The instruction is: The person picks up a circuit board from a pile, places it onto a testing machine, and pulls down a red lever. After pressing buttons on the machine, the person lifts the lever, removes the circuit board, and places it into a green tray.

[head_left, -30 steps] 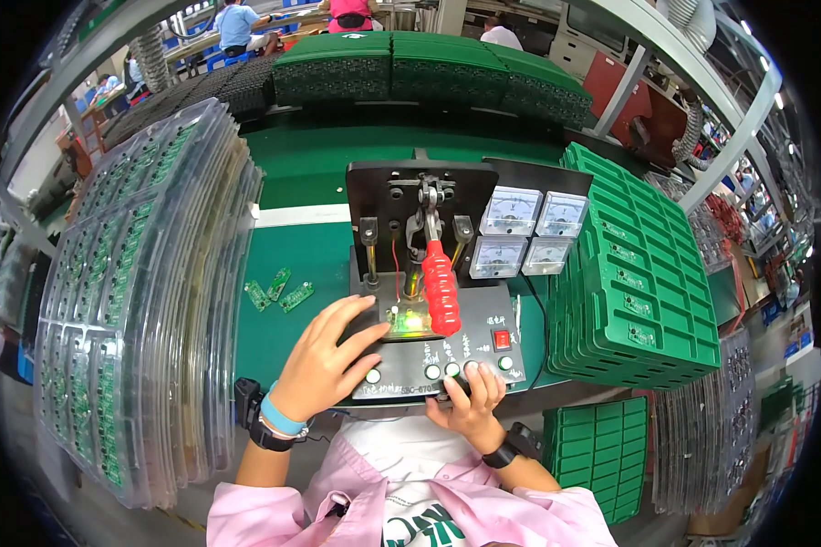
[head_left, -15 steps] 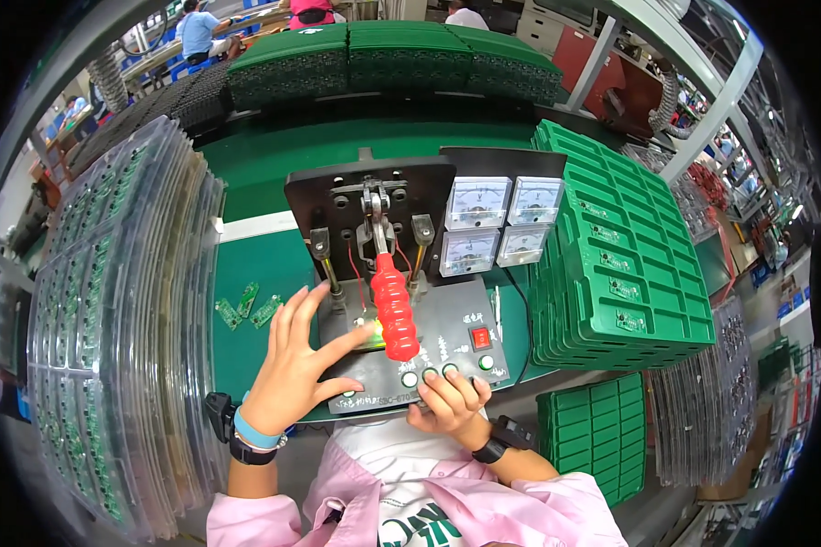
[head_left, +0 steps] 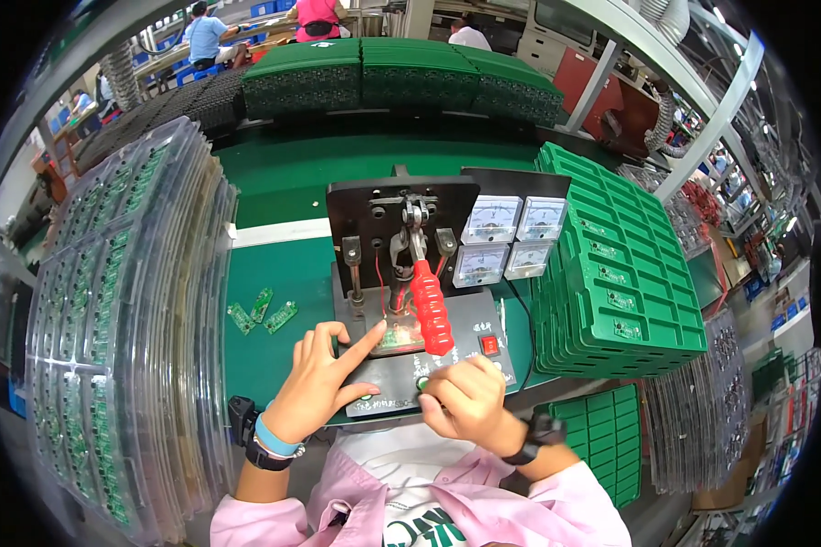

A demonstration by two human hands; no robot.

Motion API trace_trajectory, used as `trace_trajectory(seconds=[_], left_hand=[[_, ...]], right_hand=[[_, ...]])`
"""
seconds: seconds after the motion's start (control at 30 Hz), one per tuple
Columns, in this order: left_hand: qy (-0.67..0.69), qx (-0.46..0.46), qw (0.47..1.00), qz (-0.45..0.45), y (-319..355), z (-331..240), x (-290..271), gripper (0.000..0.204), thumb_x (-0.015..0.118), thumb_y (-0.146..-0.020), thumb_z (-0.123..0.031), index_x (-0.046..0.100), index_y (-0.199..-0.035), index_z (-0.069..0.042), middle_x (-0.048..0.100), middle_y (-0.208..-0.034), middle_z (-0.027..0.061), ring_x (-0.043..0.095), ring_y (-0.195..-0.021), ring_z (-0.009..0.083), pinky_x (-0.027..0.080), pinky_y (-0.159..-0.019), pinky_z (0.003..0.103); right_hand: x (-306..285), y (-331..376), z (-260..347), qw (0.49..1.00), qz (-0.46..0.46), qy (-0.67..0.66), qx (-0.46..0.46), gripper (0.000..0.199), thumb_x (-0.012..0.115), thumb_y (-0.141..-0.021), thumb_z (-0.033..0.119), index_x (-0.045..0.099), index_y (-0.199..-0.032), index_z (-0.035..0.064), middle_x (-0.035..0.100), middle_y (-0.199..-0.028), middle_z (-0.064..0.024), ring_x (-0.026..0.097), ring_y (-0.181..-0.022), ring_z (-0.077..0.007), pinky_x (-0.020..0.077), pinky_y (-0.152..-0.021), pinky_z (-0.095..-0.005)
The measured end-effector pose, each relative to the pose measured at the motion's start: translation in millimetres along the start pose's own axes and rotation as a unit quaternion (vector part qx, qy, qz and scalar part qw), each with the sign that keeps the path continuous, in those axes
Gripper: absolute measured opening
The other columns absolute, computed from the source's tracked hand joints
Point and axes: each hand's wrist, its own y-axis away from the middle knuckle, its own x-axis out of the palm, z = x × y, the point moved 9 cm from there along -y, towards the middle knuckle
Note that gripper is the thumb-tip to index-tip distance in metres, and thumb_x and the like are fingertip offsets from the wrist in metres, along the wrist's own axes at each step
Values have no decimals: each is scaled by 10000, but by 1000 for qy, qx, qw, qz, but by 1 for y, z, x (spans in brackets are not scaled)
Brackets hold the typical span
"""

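Since a moment ago the left hand (head_left: 317, 387) has slid off the fixture's seat and now points with its index finger, while the right hand (head_left: 465, 399) has closed over the front controls. The small circuit board (head_left: 397, 339) sits in the seat of the test fixture (head_left: 420, 356), at the middle of the green bench (head_left: 283, 264), under the tip of the red-handled clamp lever (head_left: 431, 308). It is a little green board, partly hidden by the lever, its long side seeming to run left to right. It lies just up and right of the left fingertip, which almost touches it; that hand is nearer, open and holding nothing. The right hand is loosely curled, fingers on the buttons, grasping nothing. Four white dial meters (head_left: 505, 239) stand behind; three loose boards (head_left: 263, 313) lie left; stacked green trays (head_left: 616, 273) rise right, clear trays (head_left: 128, 337) left
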Motion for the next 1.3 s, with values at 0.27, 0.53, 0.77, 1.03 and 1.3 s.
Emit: trace_trajectory(seconds=[0.27, 0.53, 0.77, 1.03, 1.3], left_hand=[[19, -33, 996, -78, 13, 6, -2, 884, 766, -803, -327, 323, -1541, -123, 452, -1153, 140, 471, -1031, 309, 392, -895, 418], [-249, -198, 935, -156, 42, 76, -16, 450, 606, -920, -133, 516, -1318, 58, 494, -1379, 220, 517, -1203, 364, 438, -954, 469], [-187, -168, 959, -129, 2, 115, -7, 227, 555, -838, -5, 649, -1045, -5, 674, -978, 195, 649, -941, 356, 534, -775, 444], [-57, -94, 967, -232, 21, 43, -44, 144, 597, -817, 44, 651, -946, 12, 683, -895, 185, 660, -831, 380, 528, -732, 431], [-108, 186, 960, -179, -4, -60, -3, 302, 605, -796, -56, 679, -1083, 6, 709, -1068, 140, 696, -983, 270, 555, -874, 385]], right_hand=[[-67, -175, -28, 967, -176, -160, -89, 335, 555, -932, 216, 630, -1191, 18, 601, -1324, -171, 585, -1206, -303, 391, -1034, -526], [-39, -67, 14, 959, -112, -189, -179, 131, 596, -802, 65, 651, -690, 103, 540, -521, -22, 528, -419, -189, 439, -435, -302], [64, -34, -11, 944, 265, 180, -84, 482, 587, -782, 46, 562, -1213, -170, 624, -576, -85, 636, -469, -218, 505, -431, -334], [49, -48, 8, 948, 249, 160, -119, 63, 633, -765, 66, 581, -778, 33, 610, -606, -76, 656, -522, -202, 512, -452, -325], [-137, -72, -105, 987, -21, 104, 125, 59, 671, -733, 11, 657, -789, 8, 611, -688, -120, 594, -568, -252, 481, -547, -357]])
